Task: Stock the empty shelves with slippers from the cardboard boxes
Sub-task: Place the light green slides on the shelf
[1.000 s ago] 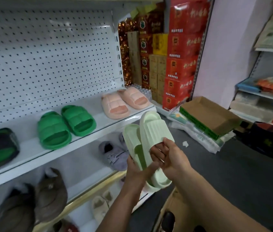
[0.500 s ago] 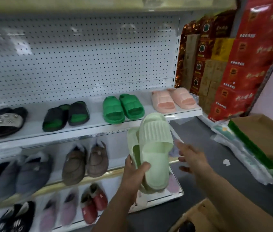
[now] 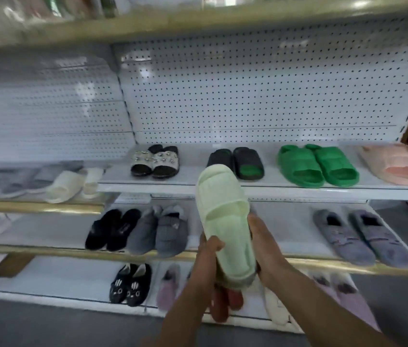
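I have the pale green slipper (image 3: 224, 226) upright in front of me, toe up, clasped at its heel end from both sides. My left hand (image 3: 209, 254) wraps its near edge with the thumb across the footbed; my right hand (image 3: 264, 246) is curled round the opposite edge. Half a second ago that right hand was off the slipper and spread in the air, so it has come back on. I cannot tell whether the second slipper of the pair is tucked behind the one I see.

The bigger change is the view: it has swung left along the rack, and the cardboard box has dropped out of sight.

Just above the toe I'm holding sits the white shelf (image 3: 223, 187). Directly behind the toe is the black pair with green lining (image 3: 238, 162), to the right of it the bright green pair (image 3: 317, 165), to the left the studded sandals (image 3: 155, 162). Between the sandals and the black pair is a bare stretch of shelf, up and left of my grip. I judge that gap the likely spot for this pair.
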Motion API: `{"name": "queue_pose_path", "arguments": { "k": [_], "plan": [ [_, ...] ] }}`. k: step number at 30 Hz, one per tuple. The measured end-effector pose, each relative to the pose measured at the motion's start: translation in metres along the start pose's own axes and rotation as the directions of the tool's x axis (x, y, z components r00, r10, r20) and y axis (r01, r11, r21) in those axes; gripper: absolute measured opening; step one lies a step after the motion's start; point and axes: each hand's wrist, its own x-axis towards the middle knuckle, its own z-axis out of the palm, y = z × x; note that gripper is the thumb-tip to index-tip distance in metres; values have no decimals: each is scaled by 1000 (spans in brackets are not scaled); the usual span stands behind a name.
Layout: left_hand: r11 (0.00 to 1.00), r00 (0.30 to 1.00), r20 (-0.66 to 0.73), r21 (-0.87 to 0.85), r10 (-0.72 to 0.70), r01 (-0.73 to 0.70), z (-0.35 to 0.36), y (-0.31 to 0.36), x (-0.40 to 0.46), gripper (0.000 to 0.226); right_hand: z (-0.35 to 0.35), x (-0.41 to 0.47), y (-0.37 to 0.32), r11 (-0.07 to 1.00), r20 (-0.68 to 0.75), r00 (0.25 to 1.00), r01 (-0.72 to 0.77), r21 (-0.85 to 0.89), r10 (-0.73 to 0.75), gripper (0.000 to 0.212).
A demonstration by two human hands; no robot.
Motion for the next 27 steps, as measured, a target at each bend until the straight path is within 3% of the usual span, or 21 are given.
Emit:
{"name": "queue_pose_path", "arguments": {
  "k": [2,5,8,10,21,27],
  "plan": [
    [998,999,-32,57,12,-10,-54,22,2,57,56,-3,14,1000,-5,1000,4,-1,-4,27],
    [991,994,-100,134,42,-28,-128,51,6,46,127,-4,36,993,30,994,-109,44,108,27],
    [993,993,-116,114,28,-14,-188,72,3,45,181,-6,59,986,82,986,-149,75,143,22],
    [994,992,-124,106,32,-19,-222,79,1,31,210,-9,74,989,98,986,-139,45,134,18],
    [990,941,-321,-56,103,-128,-380,131,10,21,320,19,91,996,4,1000,5,-85,-5,40],
    [984,920,-363,-39,150,-176,-449,160,46,21,385,52,102,998,100,995,-20,-53,25,45]
  ]
}}
